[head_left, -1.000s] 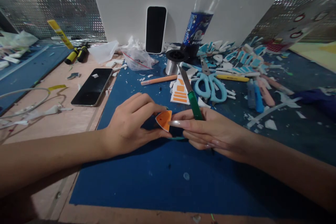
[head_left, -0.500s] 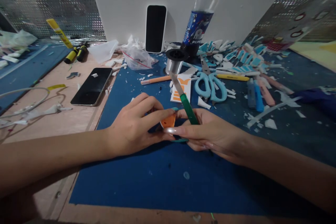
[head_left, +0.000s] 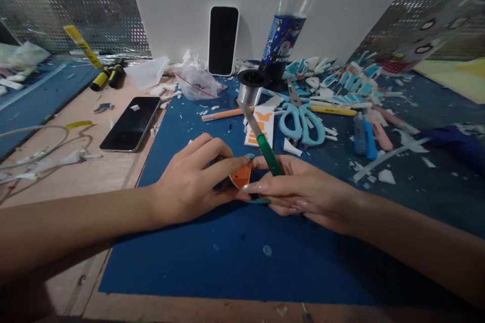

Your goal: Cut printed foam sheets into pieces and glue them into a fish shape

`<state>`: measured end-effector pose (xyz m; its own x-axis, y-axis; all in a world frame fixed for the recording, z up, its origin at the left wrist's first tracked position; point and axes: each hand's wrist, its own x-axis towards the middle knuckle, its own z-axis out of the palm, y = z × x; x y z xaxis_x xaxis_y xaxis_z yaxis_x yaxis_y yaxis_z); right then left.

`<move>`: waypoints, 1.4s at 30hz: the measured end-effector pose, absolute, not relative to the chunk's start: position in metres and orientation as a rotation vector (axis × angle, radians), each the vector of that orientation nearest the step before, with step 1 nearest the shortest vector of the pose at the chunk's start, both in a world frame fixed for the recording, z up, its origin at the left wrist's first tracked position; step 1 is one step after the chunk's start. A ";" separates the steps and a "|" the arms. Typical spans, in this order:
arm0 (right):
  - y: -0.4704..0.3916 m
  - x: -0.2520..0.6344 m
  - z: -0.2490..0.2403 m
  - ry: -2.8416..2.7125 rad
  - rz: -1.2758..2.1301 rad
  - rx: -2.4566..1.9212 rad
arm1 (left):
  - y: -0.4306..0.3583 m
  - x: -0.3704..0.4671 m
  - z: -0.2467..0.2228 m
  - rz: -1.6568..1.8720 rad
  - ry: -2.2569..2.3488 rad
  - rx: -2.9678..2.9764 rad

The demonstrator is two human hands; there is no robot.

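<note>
My left hand is closed, its fingertips pinching a small orange piece with a pale edge and a dark spot. In my right hand a green-handled craft knife is gripped, its blade slanting up and away to the left. My right fingertips also touch the orange piece at its right side. Teal bits show above and below it, partly hidden by my fingers. Both hands are just over the blue mat. Beyond the blade lies a white card with orange print.
Light blue scissors, a spool and an orange pen lie behind my hands. A Pepsi bottle and an upright phone stand at the back. Another phone lies left; foam scraps pile up right.
The view has shifted slightly. Both hands keep the same hold on the orange piece and the craft knife, with barely any movement.
</note>
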<state>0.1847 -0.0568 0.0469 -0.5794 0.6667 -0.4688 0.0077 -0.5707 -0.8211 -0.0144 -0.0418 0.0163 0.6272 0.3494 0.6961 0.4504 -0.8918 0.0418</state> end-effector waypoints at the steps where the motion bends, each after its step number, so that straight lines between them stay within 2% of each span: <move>1: -0.057 0.185 0.047 -1.143 2.189 -1.136 | -0.042 -0.014 0.016 -1.112 -0.670 -2.711; 6: -0.055 0.189 0.046 -1.154 2.225 -1.052 | -0.038 -0.014 0.018 -1.100 -0.631 -2.790; 10: -0.055 0.186 0.045 -1.163 2.113 -1.113 | -0.035 -0.015 0.018 -1.146 -0.592 -2.878; 17: -0.060 0.181 0.041 -1.034 1.861 -1.310 | -0.037 -0.017 0.018 -1.284 -0.970 -2.924; 25: -0.065 0.182 0.035 -1.165 1.653 -1.291 | -0.046 -0.017 0.022 -1.199 -1.262 -3.110; 31: -0.075 0.184 0.041 -1.475 1.269 -1.329 | -0.048 -0.012 0.030 -1.404 -1.620 -3.584; 36: -0.076 0.184 0.040 -1.686 0.902 -1.300 | -0.052 -0.010 0.031 -1.480 -1.870 -3.503; 42: -0.075 0.189 0.036 -1.877 0.610 -1.264 | -0.053 -0.010 0.027 -1.535 -1.795 -3.445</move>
<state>0.1890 -0.0752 0.0362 -0.2045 0.9197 0.3352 0.5473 0.3913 -0.7398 -0.0096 -0.0528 0.0274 0.5172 0.8513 0.0882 0.2192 -0.2314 0.9478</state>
